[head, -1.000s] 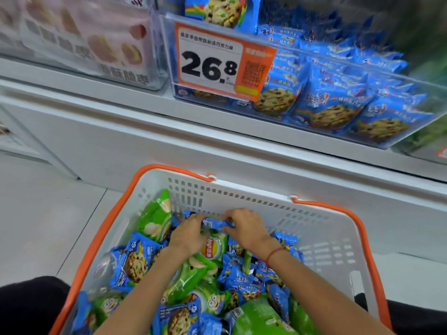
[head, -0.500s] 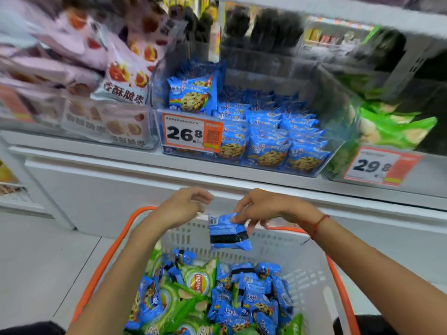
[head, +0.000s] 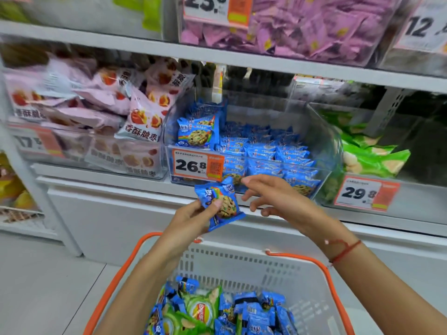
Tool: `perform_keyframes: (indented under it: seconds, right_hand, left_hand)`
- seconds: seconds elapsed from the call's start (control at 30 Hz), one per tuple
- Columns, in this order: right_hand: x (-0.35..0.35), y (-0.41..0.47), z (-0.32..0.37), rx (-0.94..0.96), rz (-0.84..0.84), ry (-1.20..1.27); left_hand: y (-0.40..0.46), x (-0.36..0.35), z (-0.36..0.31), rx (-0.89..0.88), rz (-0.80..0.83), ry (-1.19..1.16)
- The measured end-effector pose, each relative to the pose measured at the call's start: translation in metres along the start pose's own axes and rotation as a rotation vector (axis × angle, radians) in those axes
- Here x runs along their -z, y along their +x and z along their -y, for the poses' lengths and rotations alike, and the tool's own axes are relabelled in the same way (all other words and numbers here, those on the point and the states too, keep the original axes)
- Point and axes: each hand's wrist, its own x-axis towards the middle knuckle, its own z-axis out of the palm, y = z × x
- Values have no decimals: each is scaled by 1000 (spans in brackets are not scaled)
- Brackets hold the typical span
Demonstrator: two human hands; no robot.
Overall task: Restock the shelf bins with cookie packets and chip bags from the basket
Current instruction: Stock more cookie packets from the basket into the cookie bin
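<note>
My left hand (head: 193, 215) pinches a blue cookie packet (head: 221, 204) by its lower left side, in front of the shelf edge. My right hand (head: 273, 199) hovers just right of the packet with fingers spread and holds nothing. Right behind them stands a clear bin (head: 324, 141) full of the same blue cookie packets, with an orange 26.8 price tag (head: 197, 165). Below, a white basket with orange rim (head: 242, 259) holds several blue cookie packets (head: 256, 310) and green chip bags (head: 200, 308).
A bin of green chip bags (head: 372, 153) with a 29.8 tag sits to the right. A bin of pink snack bags (head: 96, 122) sits to the left. Purple packets (head: 302, 27) fill a bin on the shelf above. The floor (head: 36, 286) lies at lower left.
The packet has passed from my right hand to my left and now faces front. Both hands have risen from the basket up to the shelf edge.
</note>
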Motion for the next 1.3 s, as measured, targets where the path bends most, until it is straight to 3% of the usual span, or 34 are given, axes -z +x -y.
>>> perform_keyframes:
  seconds: [0.17,0.37,0.47,0.6,0.67,0.77,0.83,0.97,1.07,1.23,1.3]
  right_hand:
    - [-14,1,-2,172,-86,-181]
    - [-16,1,-5,432,-86,-409]
    - [-20,2,-1,360,-86,-219]
    - [-26,12,4,491,-199,-159]
    - [-25,18,17,593,-217,-140]
    - [-15,39,50,724,-274,-179]
    - [-8,62,73,766,-302,-301]
    - [-8,109,98,659,-159,-656]
    - [-22,131,97,617,-94,-777]
    - [-36,143,88,784,-284,-993]
    - [-38,145,90,802,-284,-978]
  left_hand:
    - [-5,-3,-11,0,-23,-295]
    - [-6,-2,-26,-117,-109,-89]
    - [-6,-1,-32,-166,-81,-163]
    - [0,-6,-38,-232,-86,-220]
    - [10,-1,-43,-359,-221,-115]
    - [32,27,-52,-550,-567,310]
    - [45,47,-57,-589,-679,548]
    - [62,67,-63,-539,-668,661]
    - [63,68,-63,-555,-691,627]
    - [63,68,-62,-578,-699,600]
    - [63,68,-61,-582,-696,595]
